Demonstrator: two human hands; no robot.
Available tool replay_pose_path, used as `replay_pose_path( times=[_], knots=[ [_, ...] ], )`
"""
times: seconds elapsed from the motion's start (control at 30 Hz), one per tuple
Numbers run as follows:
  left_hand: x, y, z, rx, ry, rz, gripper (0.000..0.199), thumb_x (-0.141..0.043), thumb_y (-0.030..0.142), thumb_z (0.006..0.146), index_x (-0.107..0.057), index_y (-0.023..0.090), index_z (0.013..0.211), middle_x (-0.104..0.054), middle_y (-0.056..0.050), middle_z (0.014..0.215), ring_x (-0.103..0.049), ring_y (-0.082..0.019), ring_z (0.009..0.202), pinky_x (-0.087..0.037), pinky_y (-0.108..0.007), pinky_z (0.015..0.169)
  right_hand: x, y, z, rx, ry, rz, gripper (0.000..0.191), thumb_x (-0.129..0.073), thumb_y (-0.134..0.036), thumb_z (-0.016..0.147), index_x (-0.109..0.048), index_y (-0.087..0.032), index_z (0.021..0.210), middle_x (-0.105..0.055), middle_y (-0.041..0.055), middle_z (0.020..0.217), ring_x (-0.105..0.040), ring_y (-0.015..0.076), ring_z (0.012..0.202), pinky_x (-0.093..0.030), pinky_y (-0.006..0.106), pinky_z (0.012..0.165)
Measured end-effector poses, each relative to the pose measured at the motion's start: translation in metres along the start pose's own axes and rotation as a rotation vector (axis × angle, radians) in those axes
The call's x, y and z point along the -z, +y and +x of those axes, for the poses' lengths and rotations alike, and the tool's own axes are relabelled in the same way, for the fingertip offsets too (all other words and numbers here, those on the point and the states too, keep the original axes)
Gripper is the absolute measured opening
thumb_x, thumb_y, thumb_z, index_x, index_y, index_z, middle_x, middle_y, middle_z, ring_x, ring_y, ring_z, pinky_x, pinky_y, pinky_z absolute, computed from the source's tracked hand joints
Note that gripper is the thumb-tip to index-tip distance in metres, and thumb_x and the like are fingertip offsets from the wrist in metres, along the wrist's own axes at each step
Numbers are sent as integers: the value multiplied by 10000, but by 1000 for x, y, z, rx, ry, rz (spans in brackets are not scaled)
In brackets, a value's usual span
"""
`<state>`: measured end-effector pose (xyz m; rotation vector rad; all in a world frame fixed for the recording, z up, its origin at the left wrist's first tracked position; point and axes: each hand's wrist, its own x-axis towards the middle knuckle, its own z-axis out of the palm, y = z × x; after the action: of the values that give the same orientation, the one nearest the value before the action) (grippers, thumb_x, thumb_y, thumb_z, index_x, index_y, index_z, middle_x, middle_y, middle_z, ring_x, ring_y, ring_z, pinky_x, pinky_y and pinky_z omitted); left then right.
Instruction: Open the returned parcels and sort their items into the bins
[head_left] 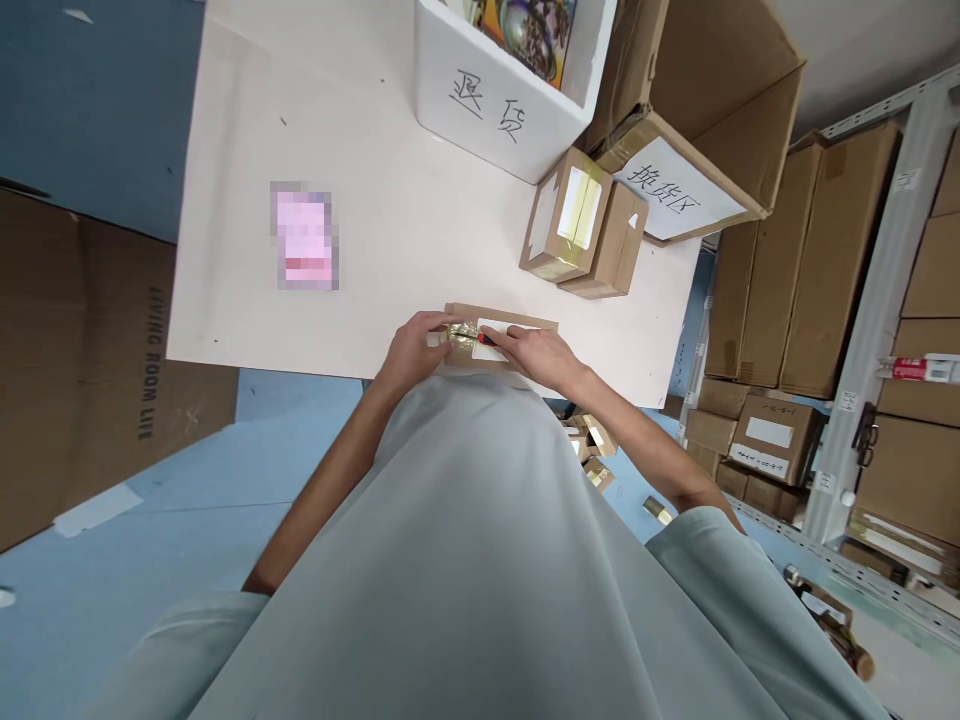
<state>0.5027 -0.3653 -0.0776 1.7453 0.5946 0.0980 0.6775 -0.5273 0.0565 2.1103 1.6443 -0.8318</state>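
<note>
A small cardboard box [536,325] with a white label and clear tape lies at the front edge of the white table, close to my body. My left hand [417,350] grips its left end, with the thumb and fingers around the taped corner. My right hand [536,352] is closed on a red and black box cutter [484,339], its tip pointing left over the shiny tape [462,345]. Most of the cutter's handle is hidden under my fingers.
Two taped cardboard boxes [574,225] stand right of centre on the table [360,130]. Behind them are a white foam bin [487,110] and a large open carton [694,150]. A blurred pink item [304,238] lies at left. Shelves with cartons [844,270] rise at right.
</note>
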Motion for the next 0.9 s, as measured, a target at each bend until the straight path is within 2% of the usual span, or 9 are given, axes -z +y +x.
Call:
replay_pose_path(
  times=[0.27, 0.43, 0.53, 0.77, 0.9],
  knots=[
    [1, 2, 0, 8, 7, -16, 435, -729, 287, 894, -802, 264, 1322, -756, -69, 1364, -710, -280, 1235, -563, -450, 1168, 12, -6, 1, 1, -65, -32, 619, -395, -221, 1169, -338, -334, 1775, -757, 119, 1240, -746, 286, 992, -493, 337, 820],
    [3, 4, 3, 25, -4, -10, 447, -724, 290, 879, -806, 272, 1318, -764, -72, 1355, -710, -291, 1251, -560, -467, 1168, 29, -17, 8, 16, -157, -108, 701, -402, -81, 1106, -293, -260, 1775, -740, 164, 1305, -760, 287, 1062, -540, 349, 858],
    [5, 2, 5, 45, -4, -40, 448, -750, 324, 865, -804, 259, 1306, -754, -86, 1377, -730, -293, 1214, -579, -475, 1144, 36, -25, 12, 10, -167, -138, 703, -398, -49, 1094, -283, -214, 1767, -720, 201, 1369, -759, 303, 1137, -569, 373, 899],
    [4, 1, 5, 61, -5, -60, 463, -778, 367, 847, -807, 247, 1294, -760, -96, 1384, -747, -307, 1203, -592, -482, 1126, 39, -34, 5, -29, -165, -132, 614, -334, -32, 1105, -382, -157, 1704, -746, 217, 1341, -773, 309, 1172, -587, 381, 876],
    [0, 2, 4, 66, 5, -68, 468, -777, 397, 851, -813, 236, 1288, -760, -102, 1387, -755, -316, 1203, -594, -485, 1128, 36, -29, -5, -55, -172, -149, 594, -297, -42, 1113, -403, -133, 1690, -747, 228, 1335, -776, 324, 1181, -582, 397, 860]
  ],
)
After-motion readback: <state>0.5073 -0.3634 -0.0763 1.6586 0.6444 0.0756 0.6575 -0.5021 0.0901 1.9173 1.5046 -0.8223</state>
